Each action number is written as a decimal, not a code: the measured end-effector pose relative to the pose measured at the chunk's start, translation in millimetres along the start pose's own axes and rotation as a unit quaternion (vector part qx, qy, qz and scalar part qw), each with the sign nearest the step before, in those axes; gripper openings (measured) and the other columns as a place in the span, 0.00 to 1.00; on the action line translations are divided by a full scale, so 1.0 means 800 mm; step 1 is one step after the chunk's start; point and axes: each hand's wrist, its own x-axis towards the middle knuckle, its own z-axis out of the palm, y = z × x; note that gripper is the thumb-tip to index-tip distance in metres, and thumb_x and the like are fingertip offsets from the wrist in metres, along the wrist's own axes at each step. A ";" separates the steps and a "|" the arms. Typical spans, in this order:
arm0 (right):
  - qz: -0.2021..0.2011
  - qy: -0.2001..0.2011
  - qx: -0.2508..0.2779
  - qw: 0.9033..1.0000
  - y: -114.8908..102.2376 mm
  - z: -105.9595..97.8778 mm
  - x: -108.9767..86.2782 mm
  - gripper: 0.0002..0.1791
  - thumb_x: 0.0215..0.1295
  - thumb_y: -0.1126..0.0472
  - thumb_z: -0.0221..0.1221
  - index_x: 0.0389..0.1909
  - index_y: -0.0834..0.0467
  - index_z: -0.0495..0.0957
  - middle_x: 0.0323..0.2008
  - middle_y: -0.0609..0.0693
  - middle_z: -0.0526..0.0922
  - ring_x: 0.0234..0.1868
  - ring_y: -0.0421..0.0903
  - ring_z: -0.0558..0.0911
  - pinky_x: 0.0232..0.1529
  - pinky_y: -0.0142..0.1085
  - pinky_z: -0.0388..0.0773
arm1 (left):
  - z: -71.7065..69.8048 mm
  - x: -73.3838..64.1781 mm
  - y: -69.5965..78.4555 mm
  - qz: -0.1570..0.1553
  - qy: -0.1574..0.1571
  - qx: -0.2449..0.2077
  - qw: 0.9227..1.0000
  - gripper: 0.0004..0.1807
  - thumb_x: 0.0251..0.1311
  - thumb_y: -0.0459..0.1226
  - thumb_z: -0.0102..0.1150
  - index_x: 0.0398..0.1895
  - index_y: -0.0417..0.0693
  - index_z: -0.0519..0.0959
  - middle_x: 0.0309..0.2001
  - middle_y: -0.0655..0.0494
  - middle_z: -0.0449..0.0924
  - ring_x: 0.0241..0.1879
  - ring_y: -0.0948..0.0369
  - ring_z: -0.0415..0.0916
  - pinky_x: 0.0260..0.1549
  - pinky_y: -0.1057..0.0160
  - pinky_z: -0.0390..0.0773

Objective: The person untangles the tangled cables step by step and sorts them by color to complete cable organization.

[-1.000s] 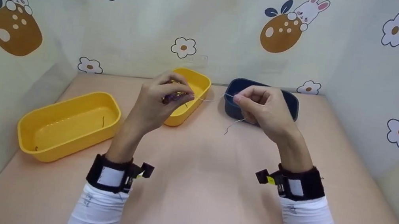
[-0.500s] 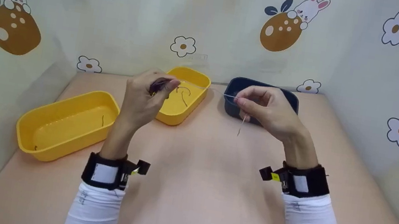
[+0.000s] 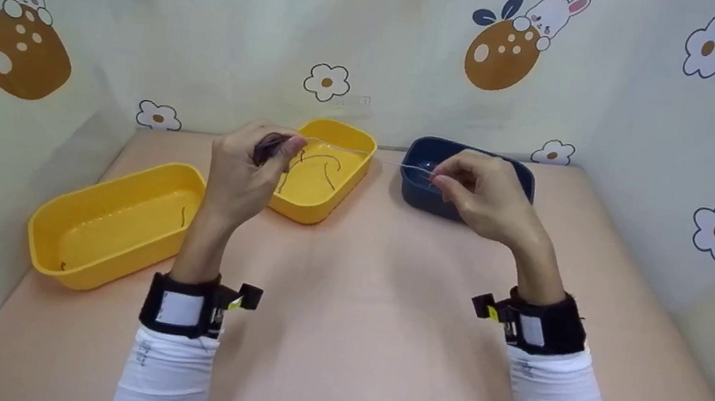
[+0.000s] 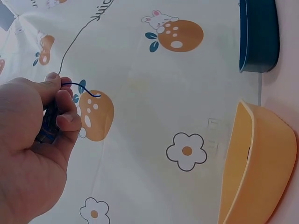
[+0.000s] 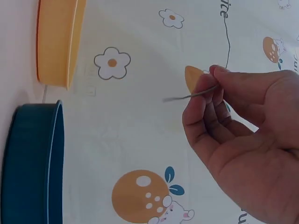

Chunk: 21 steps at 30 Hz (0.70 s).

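My left hand (image 3: pixel 243 172) pinches one end of a thin pale wire (image 3: pixel 387 161) between thumb and fingertips. Its curled fingers also hold a dark blue bundle (image 4: pixel 46 125) that is mostly hidden in the palm. A short blue wire end (image 4: pixel 84 88) sticks out past the fingertips in the left wrist view. Opposite, my right hand (image 3: pixel 491 196) pinches the pale wire's other side. A grey wire end (image 5: pixel 187 96) pokes out from those fingertips in the right wrist view. The pale wire spans nearly straight between the hands, above the bins.
A yellow bin (image 3: pixel 309 213) with several short dark wire pieces stands behind my left hand. Another yellow bin (image 3: pixel 104 261) at the left holds a few small pieces. A dark blue bin (image 3: pixel 426 198) stands behind my right hand. Patterned cloth walls enclose the pink table (image 3: pixel 340 355).
My left hand has moved left, and the pale wire has drawn out longer and straighter. The loose end hanging below my right hand no longer shows in the head view.
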 end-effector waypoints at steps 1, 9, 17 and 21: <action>-0.007 0.012 -0.024 1.000 0.002 0.001 0.000 0.06 0.80 0.69 0.67 0.48 0.64 0.91 0.43 0.60 0.91 0.38 0.48 0.85 0.39 0.23 0.79 | 0.000 0.000 0.000 -0.003 -0.003 0.001 1.000 0.10 0.76 0.34 0.72 0.43 0.33 0.92 0.32 0.40 0.86 0.27 0.65 0.76 0.29 0.77 0.78; -0.040 0.129 -0.103 0.985 0.014 0.008 0.008 0.07 0.80 0.67 0.67 0.44 0.69 0.89 0.38 0.63 0.89 0.35 0.53 0.81 0.37 0.28 0.69 | 0.002 -0.002 -0.005 -0.014 -0.035 0.020 0.999 0.11 0.76 0.35 0.72 0.40 0.33 0.91 0.30 0.40 0.87 0.25 0.66 0.76 0.27 0.76 0.73; -0.025 0.136 -0.069 0.988 0.022 -0.007 0.005 0.07 0.81 0.67 0.66 0.46 0.67 0.90 0.35 0.60 0.89 0.32 0.48 0.79 0.33 0.23 0.70 | 0.003 -0.003 -0.009 -0.076 -0.085 0.008 0.993 0.10 0.78 0.38 0.71 0.45 0.38 0.93 0.30 0.43 0.87 0.26 0.61 0.78 0.27 0.73 0.77; 0.014 0.157 -0.073 0.985 0.035 -0.020 0.003 0.09 0.81 0.66 0.65 0.46 0.68 0.90 0.34 0.61 0.89 0.32 0.48 0.78 0.33 0.23 0.70 | 0.004 -0.003 -0.013 -0.088 -0.090 -0.001 0.992 0.09 0.78 0.37 0.71 0.47 0.40 0.94 0.31 0.44 0.88 0.26 0.61 0.80 0.26 0.73 0.80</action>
